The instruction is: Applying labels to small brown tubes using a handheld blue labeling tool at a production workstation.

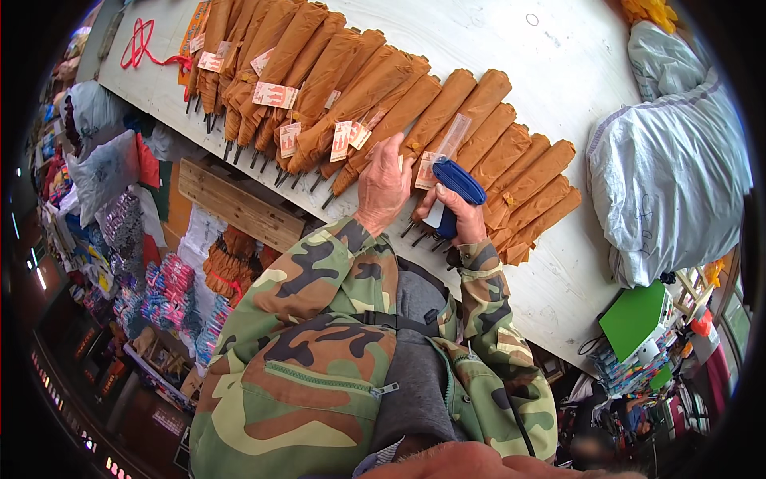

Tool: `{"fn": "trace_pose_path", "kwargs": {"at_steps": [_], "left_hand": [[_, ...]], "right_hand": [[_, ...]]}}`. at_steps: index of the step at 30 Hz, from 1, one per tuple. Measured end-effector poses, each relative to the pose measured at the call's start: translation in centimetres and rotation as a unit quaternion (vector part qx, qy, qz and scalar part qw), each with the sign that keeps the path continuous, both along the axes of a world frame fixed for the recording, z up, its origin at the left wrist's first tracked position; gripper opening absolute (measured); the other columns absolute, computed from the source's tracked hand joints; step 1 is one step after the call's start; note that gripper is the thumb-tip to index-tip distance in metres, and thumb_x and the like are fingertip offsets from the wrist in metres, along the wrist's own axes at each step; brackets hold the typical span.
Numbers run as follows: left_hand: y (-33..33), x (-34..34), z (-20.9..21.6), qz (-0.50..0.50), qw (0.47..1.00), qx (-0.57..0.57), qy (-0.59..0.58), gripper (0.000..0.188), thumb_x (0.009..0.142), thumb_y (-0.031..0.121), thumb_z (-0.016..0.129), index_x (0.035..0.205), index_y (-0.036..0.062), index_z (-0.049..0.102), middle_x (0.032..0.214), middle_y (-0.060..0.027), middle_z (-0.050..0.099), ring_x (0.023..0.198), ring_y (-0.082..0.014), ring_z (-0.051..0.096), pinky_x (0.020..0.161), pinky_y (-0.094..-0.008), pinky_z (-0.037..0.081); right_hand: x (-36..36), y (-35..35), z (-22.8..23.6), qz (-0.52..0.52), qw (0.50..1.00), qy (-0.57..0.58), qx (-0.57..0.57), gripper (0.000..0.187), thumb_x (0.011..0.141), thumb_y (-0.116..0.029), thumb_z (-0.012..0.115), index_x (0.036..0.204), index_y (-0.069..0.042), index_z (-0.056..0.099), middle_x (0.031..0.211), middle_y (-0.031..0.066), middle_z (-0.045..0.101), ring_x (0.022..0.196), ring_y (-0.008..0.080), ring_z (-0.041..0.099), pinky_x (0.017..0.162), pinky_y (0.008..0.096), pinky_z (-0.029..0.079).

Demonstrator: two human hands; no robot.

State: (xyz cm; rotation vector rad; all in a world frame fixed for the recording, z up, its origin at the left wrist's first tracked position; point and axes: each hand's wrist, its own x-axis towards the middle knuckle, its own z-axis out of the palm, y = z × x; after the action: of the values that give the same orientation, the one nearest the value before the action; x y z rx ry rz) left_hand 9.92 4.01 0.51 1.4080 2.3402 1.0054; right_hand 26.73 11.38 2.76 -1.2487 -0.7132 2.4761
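Observation:
A long row of folded brown umbrellas [319, 68] lies side by side across the table, their dark shaft ends toward me. My right hand [467, 217] is closed around a blue tagging gun [459, 182], with a clear strip [454, 137] sticking up beside it. Just under the tool, a printed paper tag [428, 170] rests against an umbrella. To its left, my left hand [384, 185] has its fingers drawn together at an umbrella [419, 142]; what they pinch is hidden. Several umbrellas to the left carry similar tags [275, 95], while those on the right show none.
The white table [495, 36] runs diagonally under the umbrellas. On its right sits a big pale sack [666, 180]; a red ribbon [144, 49] lies far left. A wooden bench [239, 203] stands by the near edge, with bundled goods [171, 279] left and a green board [634, 319] right.

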Motion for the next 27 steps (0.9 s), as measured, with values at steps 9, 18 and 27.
{"fn": "trace_pose_path", "kwargs": {"at_steps": [9, 18, 27], "left_hand": [[2.1, -0.3, -0.7, 0.074, 0.983, -0.052, -0.162, 0.05, 0.094, 0.0, 0.067, 0.141, 0.0031, 0.05, 0.105, -0.0168, 0.069, 0.096, -0.0353, 0.07, 0.083, -0.045, 0.056], [2.1, -0.9, -1.4, 0.135, 0.929, 0.005, -0.344, 0.033, 0.094, -0.003, 0.063, 0.126, 0.0018, 0.057, 0.087, -0.0087, 0.071, 0.074, -0.0181, 0.069, 0.065, -0.034, 0.056], [2.3, -0.3, -0.5, 0.129, 0.936, -0.024, -0.328, 0.021, 0.093, 0.0, 0.066, 0.111, 0.0041, 0.058, 0.09, -0.0041, 0.065, 0.081, -0.0106, 0.063, 0.07, -0.029, 0.054]], "right_hand": [[-1.0, 0.7, -0.7, 0.037, 0.999, -0.001, -0.01, 0.042, 0.096, -0.028, 0.076, 0.125, 0.001, 0.064, 0.089, 0.0094, 0.07, 0.078, 0.0211, 0.073, 0.071, 0.0372, 0.062], [-2.0, 1.4, -0.9, 0.066, 0.997, -0.018, -0.025, 0.037, 0.097, -0.029, 0.075, 0.118, 0.0, 0.065, 0.088, 0.01, 0.072, 0.076, 0.0203, 0.073, 0.066, 0.0365, 0.062], [-3.4, 0.5, 0.2, 0.025, 0.994, -0.103, 0.033, 0.029, 0.097, -0.029, 0.076, 0.108, -0.003, 0.07, 0.072, 0.0027, 0.065, 0.05, 0.0129, 0.059, 0.048, 0.0267, 0.047]]}}
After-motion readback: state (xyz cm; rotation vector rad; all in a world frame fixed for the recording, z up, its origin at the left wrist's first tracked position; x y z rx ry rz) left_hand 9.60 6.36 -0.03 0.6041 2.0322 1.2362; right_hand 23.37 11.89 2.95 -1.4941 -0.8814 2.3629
